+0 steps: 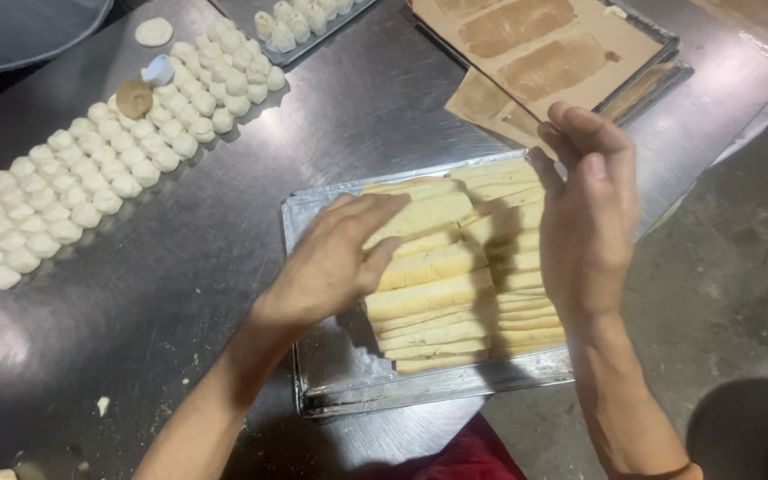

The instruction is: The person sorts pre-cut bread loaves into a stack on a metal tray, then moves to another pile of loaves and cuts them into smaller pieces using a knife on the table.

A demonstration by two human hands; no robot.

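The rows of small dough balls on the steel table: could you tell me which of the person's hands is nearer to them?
Left. The left hand rests on the folded dough strips at the tray's near-left side, closest to the dough balls. The right hand hovers over the tray's far-right side.

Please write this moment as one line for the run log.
left hand: flat on dough strips | right hand: raised over tray, empty | dough balls: on table, left

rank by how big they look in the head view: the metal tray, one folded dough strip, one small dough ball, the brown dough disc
1. metal tray, largest by far
2. folded dough strip under the left hand
3. brown dough disc
4. small dough ball, smallest

The disc lies farther from the camera than the strips, so its true size is less sure.
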